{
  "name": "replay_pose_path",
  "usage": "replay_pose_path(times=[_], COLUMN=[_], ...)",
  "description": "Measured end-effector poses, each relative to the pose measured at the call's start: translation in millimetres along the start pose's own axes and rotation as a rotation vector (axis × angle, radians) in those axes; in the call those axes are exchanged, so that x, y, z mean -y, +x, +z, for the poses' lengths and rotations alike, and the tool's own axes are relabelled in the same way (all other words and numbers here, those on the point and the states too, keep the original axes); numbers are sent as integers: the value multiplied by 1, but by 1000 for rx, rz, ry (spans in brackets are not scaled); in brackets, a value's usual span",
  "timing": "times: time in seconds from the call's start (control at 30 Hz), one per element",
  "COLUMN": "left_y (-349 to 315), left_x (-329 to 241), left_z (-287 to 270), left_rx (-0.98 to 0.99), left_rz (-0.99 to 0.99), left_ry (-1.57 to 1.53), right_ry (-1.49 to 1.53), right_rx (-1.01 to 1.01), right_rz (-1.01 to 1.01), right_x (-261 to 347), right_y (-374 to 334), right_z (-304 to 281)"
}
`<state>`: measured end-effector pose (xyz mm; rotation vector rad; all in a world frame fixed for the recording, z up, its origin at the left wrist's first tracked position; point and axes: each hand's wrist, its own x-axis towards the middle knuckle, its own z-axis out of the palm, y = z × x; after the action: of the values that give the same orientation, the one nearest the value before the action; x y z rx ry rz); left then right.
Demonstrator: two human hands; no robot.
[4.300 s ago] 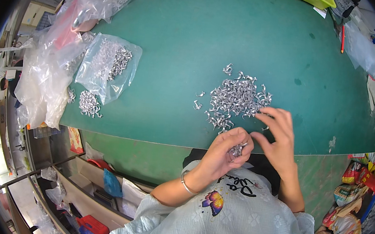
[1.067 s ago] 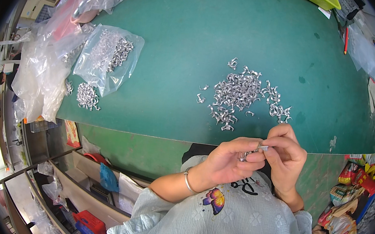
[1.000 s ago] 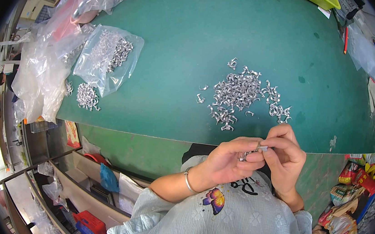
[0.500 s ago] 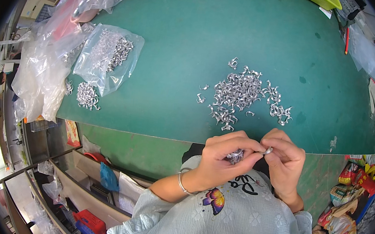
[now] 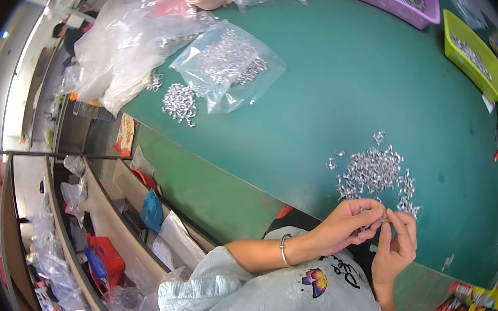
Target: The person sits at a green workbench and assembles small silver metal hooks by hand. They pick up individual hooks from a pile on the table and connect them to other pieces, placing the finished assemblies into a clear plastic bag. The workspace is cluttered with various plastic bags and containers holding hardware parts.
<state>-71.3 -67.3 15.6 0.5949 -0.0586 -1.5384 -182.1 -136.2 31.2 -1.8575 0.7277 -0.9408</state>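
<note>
In the lower right of the frame, our left hand (image 5: 344,231) curls around several silvery metal pieces (image 5: 362,229); our right hand (image 5: 395,244) pinches a small piece (image 5: 384,220), partly hidden, at the left's fingertips; just above them we see a loose pile (image 5: 375,169) of curved pieces on the green tabletop (image 5: 301,118); toward the upper left lie a clear bag (image 5: 208,84) of pieces and a smaller heap (image 5: 180,103).
</note>
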Motion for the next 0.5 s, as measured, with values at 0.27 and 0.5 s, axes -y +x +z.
replay_pose_path(times=[0.27,0.5], left_y=[5,21], left_x=[-89,-209], left_z=[-47,-114], left_rx=[-340,-642], left_rz=[418,1131], left_ry=[-107,-288], right_ry=[-44,-203], right_rx=[98,92], right_rz=[106,29], right_x=[-16,-28], right_y=[10,3], right_z=[0,-5])
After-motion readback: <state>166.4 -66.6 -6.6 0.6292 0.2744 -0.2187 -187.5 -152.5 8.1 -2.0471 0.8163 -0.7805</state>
